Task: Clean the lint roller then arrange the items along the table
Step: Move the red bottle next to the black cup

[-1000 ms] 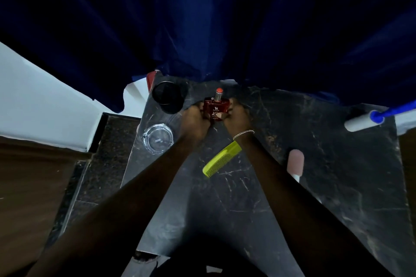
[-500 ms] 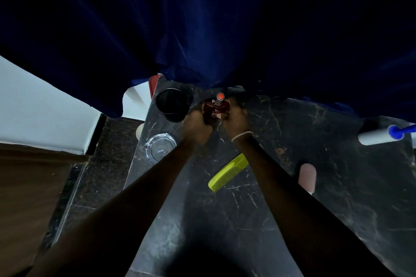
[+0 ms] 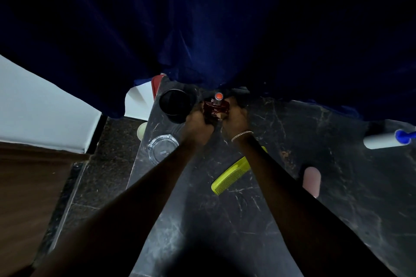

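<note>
both hands are clenched on one small red bottle (image 3: 216, 109) at the far edge of the tabletop (image 3: 225, 231). the left hand (image 3: 198, 122) grips its left side and the right hand (image 3: 235, 118) its right side, with the orange-red cap pointing up between them. whether its base sits on the tabletop or just above it, i cannot tell. gripping from both sides keeps the bottle upright, which reads as a careful placing against the dark blue curtain (image 3: 202, 29). one black cup (image 3: 175, 105) stands just left of it, so the bottle seems meant for the spot beside that.

the single lint roller (image 3: 382, 140) lies on its side at the right edge, well apart from both hands. its white roll points inward and its blue handle runs out of view. by my judgement the arranging step is in hand.

also on the tabletop:
- one clear glass ashtray (image 3: 163, 148), near the cup at the left edge
- one yellow-green comb (image 3: 231, 175), lying flat and slanted, partly under the right forearm
- one pink rounded thing (image 3: 311, 181), right of the comb and too dim to name

one thin bracelet (image 3: 242, 135) circles the right wrist.
</note>
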The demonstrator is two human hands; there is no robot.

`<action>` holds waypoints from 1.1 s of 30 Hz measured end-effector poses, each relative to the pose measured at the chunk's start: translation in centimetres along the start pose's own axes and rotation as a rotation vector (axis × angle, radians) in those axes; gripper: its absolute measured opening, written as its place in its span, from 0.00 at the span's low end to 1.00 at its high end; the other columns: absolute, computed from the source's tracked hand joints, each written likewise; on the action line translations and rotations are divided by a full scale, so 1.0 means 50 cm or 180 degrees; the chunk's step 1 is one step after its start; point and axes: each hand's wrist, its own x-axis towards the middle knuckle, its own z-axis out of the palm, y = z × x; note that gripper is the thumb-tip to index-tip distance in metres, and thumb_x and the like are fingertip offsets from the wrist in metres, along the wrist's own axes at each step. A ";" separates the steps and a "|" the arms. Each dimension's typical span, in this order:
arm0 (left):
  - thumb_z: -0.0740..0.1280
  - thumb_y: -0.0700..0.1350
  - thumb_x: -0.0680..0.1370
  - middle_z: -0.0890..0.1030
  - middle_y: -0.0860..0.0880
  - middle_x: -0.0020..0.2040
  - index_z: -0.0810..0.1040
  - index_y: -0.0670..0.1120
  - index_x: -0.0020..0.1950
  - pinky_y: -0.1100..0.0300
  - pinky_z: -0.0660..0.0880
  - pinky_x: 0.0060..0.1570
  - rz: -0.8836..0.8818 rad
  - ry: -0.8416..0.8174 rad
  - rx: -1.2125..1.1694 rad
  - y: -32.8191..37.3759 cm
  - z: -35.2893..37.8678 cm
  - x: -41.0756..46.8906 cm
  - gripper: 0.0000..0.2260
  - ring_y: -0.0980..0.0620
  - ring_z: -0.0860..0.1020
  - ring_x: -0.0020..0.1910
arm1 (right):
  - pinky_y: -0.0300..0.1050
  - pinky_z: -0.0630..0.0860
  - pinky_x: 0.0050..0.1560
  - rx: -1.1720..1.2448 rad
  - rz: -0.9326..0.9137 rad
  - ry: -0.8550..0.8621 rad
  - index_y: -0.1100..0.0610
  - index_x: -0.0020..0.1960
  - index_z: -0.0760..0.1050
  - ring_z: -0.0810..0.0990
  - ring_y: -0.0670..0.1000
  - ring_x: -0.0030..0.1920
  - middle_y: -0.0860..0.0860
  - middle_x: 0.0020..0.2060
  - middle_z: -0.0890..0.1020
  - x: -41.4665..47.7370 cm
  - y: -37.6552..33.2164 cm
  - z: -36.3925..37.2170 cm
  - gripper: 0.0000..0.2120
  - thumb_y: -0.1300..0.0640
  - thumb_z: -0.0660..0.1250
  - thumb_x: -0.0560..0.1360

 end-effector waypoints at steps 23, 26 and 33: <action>0.71 0.42 0.76 0.80 0.43 0.64 0.71 0.46 0.73 0.47 0.75 0.66 0.0193 -0.0208 0.0081 -0.023 -0.002 -0.037 0.26 0.43 0.78 0.64 | 0.56 0.78 0.61 -0.0055 0.0086 -0.0360 0.47 0.69 0.64 0.80 0.61 0.59 0.60 0.59 0.80 -0.018 -0.001 -0.018 0.27 0.61 0.66 0.73; 0.71 0.42 0.76 0.80 0.41 0.63 0.74 0.45 0.69 0.45 0.75 0.65 0.0273 -0.0256 0.0457 -0.036 -0.002 -0.060 0.22 0.41 0.79 0.62 | 0.51 0.76 0.60 -0.0155 0.0011 -0.0173 0.50 0.72 0.63 0.79 0.62 0.60 0.59 0.61 0.80 -0.053 0.004 -0.037 0.29 0.59 0.67 0.73; 0.64 0.45 0.81 0.69 0.39 0.77 0.60 0.43 0.81 0.50 0.71 0.69 0.0908 -0.0379 0.1244 -0.085 0.033 -0.148 0.30 0.37 0.74 0.71 | 0.55 0.69 0.71 -0.0806 -0.0519 0.0061 0.58 0.76 0.62 0.68 0.60 0.74 0.59 0.74 0.68 -0.186 0.070 -0.086 0.31 0.51 0.66 0.76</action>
